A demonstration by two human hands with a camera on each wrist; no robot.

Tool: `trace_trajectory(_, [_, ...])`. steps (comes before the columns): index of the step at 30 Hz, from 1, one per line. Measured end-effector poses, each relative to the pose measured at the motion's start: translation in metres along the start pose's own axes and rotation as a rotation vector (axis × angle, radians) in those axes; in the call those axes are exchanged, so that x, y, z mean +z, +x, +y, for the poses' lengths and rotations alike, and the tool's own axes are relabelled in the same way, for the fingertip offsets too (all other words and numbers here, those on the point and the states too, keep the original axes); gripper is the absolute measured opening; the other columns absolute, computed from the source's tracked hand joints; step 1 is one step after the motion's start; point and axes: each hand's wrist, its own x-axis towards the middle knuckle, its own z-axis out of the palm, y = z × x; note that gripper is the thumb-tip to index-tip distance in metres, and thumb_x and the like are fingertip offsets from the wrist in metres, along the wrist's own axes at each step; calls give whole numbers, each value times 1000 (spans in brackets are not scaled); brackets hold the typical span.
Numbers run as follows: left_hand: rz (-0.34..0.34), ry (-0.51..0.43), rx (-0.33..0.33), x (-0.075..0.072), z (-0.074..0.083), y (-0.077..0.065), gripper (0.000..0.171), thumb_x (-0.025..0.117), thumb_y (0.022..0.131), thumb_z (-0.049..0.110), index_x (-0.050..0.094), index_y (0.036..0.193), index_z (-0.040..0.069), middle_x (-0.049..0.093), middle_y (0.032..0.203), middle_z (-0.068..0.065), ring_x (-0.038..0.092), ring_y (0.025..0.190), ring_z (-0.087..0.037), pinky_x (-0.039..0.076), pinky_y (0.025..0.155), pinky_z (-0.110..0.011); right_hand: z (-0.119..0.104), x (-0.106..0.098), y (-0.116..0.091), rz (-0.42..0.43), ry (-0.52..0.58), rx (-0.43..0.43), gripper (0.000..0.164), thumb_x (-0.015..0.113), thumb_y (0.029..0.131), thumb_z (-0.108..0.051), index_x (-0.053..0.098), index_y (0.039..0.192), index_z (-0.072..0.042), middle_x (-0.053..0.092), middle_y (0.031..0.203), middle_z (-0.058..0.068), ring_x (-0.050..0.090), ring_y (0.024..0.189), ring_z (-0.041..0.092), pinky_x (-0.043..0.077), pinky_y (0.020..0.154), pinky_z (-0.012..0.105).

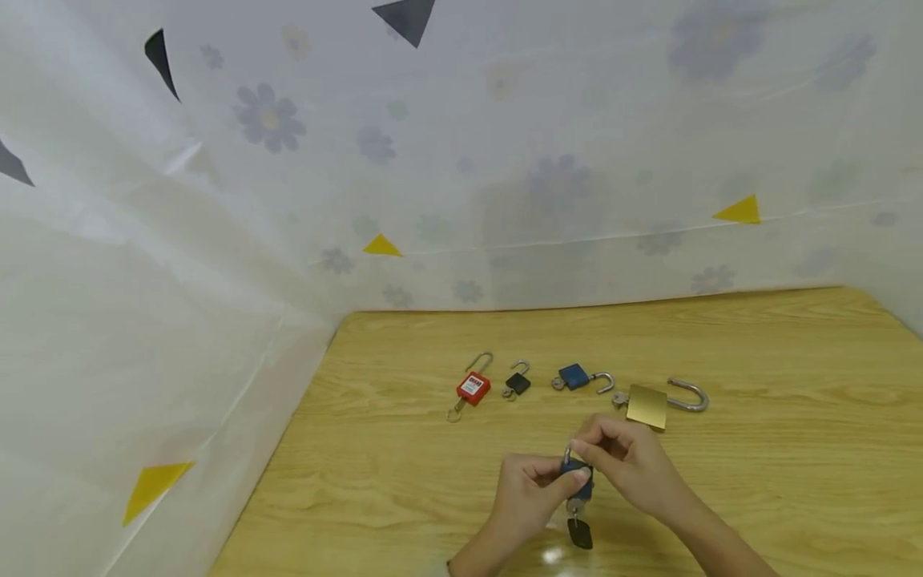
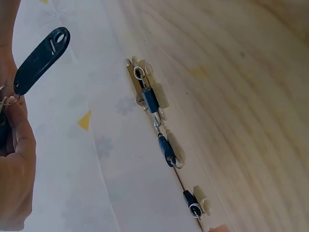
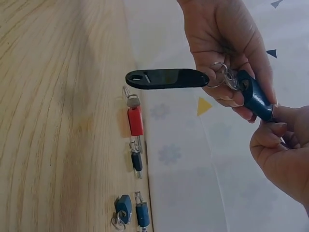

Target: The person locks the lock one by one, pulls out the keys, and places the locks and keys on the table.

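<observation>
My left hand [image 1: 530, 489] grips a blue padlock [image 1: 582, 479], its thumb pressed on the front of the body. At the shackle [image 1: 567, 453], my right hand [image 1: 630, 461] pinches with thumb and forefinger. A key [image 1: 574, 506] sits in the padlock's bottom end, and from its ring hangs a black tag [image 1: 580, 534]. The right wrist view shows the padlock body [image 3: 257, 99] between both hands, the tag [image 3: 166, 78] sticking out sideways. In the left wrist view the tag [image 2: 42, 60] is large, while most of the padlock is cut off.
Beyond the hands, open padlocks with keys lie in a row: red [image 1: 473, 388], small black [image 1: 517, 384], blue [image 1: 574, 377] and large brass [image 1: 646, 406]. Another blue padlock [image 3: 123, 209] shows in the right wrist view. A flowered white sheet [image 1: 461, 184] rises behind the wooden table [image 1: 375, 481].
</observation>
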Motion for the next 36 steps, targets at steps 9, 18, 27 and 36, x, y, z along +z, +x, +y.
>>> trace_trajectory(9, [-4, -1, -27, -2, -2, -2, 27, 63, 87, 8, 63, 98, -17, 63, 91, -35, 69, 77, -12, 54, 66, -17, 7, 2, -1, -61, 88, -60, 19, 51, 87, 13, 50, 73, 1, 54, 73, 6, 50, 65, 10, 47, 54, 24])
trace_trajectory(18, [-10, 1, -46, -1, -9, -2, 28, 63, 87, 9, 64, 93, -18, 61, 85, -38, 61, 65, 9, 52, 61, -13, 4, 2, -3, -62, -73, 48, 19, 56, 87, 5, 51, 72, -4, 57, 72, 3, 51, 64, 3, 47, 52, 22])
trace_trajectory(27, [-37, -26, -114, -5, -6, -1, 28, 61, 89, 10, 63, 100, -15, 61, 89, -39, 62, 67, 8, 54, 65, -14, -1, 5, -2, 39, -111, 249, 11, 56, 91, -6, 58, 83, 1, 57, 75, -4, 50, 61, 3, 45, 51, 24])
trace_trajectory(36, [16, -75, -211, -3, 1, 2, 25, 63, 87, 9, 64, 101, -12, 62, 93, -38, 70, 73, -17, 57, 66, -21, -5, 5, 2, 91, -62, 369, 15, 58, 91, -9, 60, 90, 6, 57, 74, -9, 47, 60, 2, 44, 50, 21])
